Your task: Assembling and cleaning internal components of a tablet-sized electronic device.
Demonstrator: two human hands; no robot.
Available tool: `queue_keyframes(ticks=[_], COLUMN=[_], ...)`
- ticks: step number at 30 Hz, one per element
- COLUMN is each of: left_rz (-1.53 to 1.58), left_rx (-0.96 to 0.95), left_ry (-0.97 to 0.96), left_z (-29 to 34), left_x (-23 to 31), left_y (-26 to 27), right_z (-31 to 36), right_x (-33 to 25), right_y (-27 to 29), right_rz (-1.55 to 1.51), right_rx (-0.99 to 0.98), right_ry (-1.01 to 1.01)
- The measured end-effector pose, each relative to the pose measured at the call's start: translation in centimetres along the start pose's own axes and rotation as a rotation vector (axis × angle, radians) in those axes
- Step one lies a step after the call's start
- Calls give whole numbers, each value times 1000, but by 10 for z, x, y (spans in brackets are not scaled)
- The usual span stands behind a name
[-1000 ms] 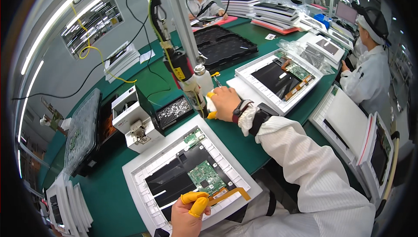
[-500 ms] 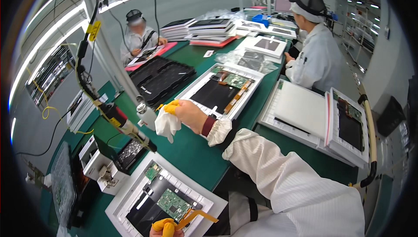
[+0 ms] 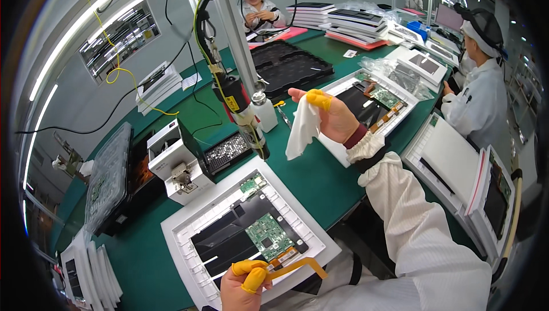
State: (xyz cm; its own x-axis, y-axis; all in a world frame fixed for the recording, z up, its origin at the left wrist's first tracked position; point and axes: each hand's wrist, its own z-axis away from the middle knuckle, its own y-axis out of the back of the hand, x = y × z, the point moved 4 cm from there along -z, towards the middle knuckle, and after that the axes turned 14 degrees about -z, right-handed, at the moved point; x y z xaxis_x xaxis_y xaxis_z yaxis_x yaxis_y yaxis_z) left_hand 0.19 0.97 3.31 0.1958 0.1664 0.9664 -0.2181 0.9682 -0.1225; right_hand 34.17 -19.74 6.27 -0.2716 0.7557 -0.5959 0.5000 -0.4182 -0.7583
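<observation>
From the head view, my right hand is raised above the green table, fingers pinched shut on a white cloth hanging free. My left hand, at the lower edge, pinches an orange flex cable at the near rim of the white tray. Bare table lies between trays.

**Colours on the bench**

The table is dark green. The cloth is white, held by fingers in yellow cots. The tray is white, its panel black, the board green. The ribbon is orange. The sleeve is white with a faint grid. The bin is black.
</observation>
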Motion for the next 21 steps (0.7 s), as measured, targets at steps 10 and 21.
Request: queue_keyframes(ticks=[10,21], left_rz=[26,54], left_rx=[10,90], left_ry=[-20,98], left_z=[-3,-13], left_x=[-6,0], left_y=[17,19], right_z=[-92,-128], right_x=[5,54], right_y=[-13,-22], right_rz=[1406,2077], right_rx=[113,-193], right_ry=[328,293])
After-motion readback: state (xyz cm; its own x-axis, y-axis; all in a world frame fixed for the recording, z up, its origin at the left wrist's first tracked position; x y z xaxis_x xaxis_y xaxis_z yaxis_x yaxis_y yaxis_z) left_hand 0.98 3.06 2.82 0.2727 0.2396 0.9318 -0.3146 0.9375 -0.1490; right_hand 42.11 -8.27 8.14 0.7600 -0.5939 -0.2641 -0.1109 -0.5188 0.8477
